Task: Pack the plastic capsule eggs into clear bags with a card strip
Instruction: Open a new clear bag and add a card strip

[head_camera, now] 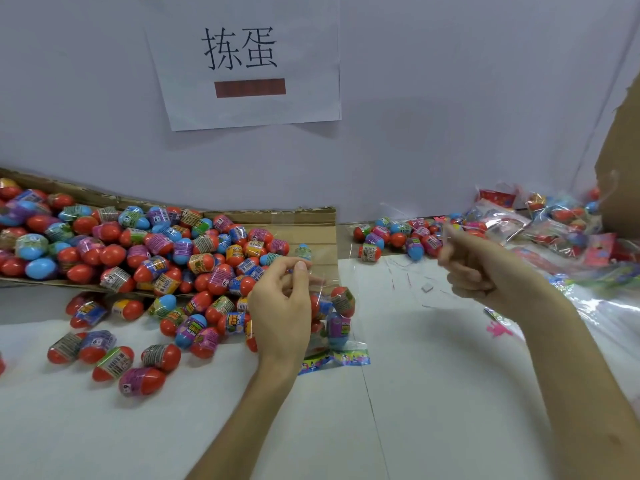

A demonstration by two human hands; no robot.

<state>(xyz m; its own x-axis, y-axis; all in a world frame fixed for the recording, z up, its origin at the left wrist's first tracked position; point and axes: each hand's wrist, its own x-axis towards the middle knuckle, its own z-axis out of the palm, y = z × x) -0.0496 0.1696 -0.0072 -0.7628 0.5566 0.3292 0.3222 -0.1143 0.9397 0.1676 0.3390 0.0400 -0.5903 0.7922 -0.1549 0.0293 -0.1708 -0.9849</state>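
A clear bag (pixel 337 320) holds several capsule eggs, with a colourful card strip (pixel 334 361) at its bottom end near me. My left hand (pixel 282 306) pinches the bag's open top edge between thumb and fingers. My right hand (pixel 474 268) is raised to the right, fingers curled, pinching what looks like a thin clear film; the hand is blurred. A big heap of red, blue and purple capsule eggs (pixel 138 251) lies to the left, spilling from a flattened cardboard box (pixel 304 220) onto the white table (pixel 415 393).
A smaller group of eggs (pixel 398 237) lies by the wall behind my right hand. Filled bags (pixel 554 216) pile up at the far right beside a cardboard wall (pixel 620 174). A paper sign (pixel 246 60) hangs on the wall. Loose eggs (pixel 114 358) lie scattered front left.
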